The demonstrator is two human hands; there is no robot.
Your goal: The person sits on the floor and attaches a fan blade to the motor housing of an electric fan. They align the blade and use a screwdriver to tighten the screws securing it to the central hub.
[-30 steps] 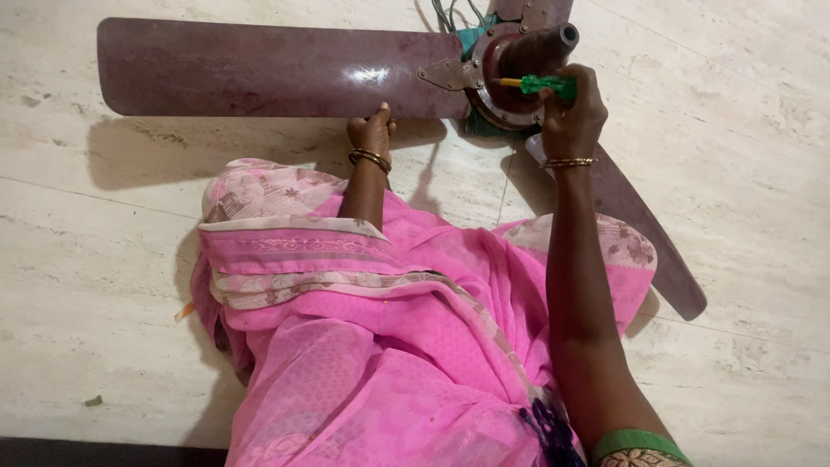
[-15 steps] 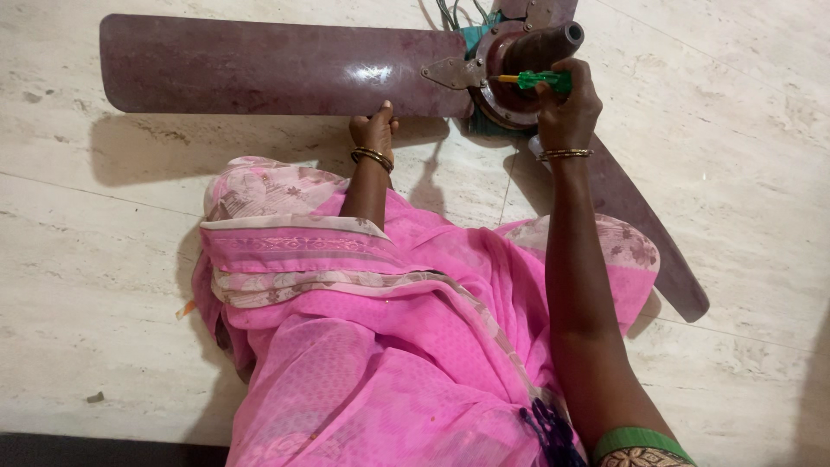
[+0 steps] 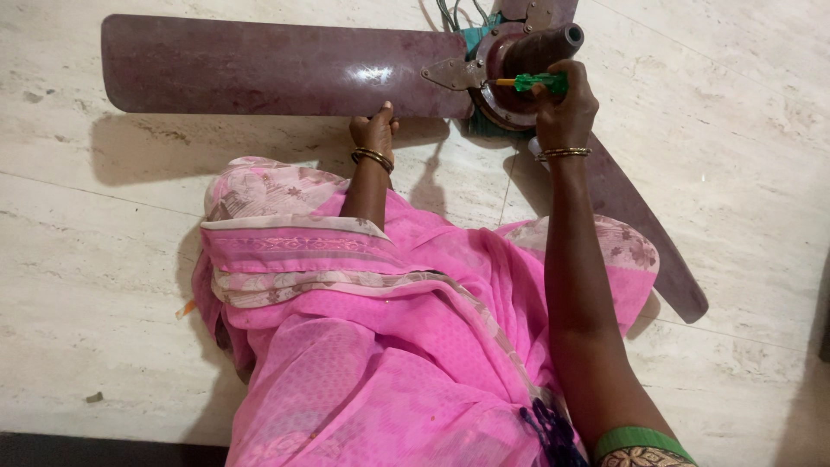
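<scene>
While left hand (image 3: 373, 130) grips blade edge (image 3: 285, 111), floor (image 3: 104, 259) surrounds.

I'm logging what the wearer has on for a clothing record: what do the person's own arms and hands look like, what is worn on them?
Both forearms are bare. The left hand has thin gold-coloured bangles at the wrist. The right hand has a similar thin gold bangle at its wrist. Near the bottom edge, the right upper arm ends in a short green sleeve with a patterned hem. No gloves; rings cannot be made out.
</scene>
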